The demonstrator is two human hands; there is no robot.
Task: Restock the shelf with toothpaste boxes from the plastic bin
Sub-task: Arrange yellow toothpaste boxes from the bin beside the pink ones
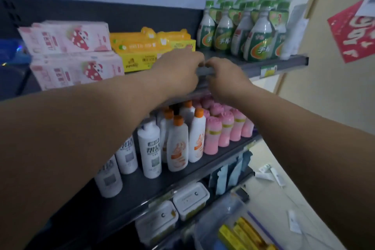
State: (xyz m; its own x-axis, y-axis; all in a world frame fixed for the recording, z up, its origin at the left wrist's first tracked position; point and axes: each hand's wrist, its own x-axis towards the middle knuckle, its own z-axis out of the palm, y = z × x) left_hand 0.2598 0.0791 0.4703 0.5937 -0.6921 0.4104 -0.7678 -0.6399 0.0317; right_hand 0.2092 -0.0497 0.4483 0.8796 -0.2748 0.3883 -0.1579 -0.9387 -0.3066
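Dim store shelving | top shelf [284, 62] | pink and yellow toothpaste boxes [142, 46] stacked upper left | left hand [178, 67] and right hand [225, 79] meet at shelf's front edge, grip unclear | plastic bin [219, 209], lower right, holds more yellow cartons [239, 231] | restocking looks partly done.

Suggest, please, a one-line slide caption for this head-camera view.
The left hand and right hand meet at the top shelf's front rail, beside stacked yellow toothpaste boxes; plastic bin waits below.
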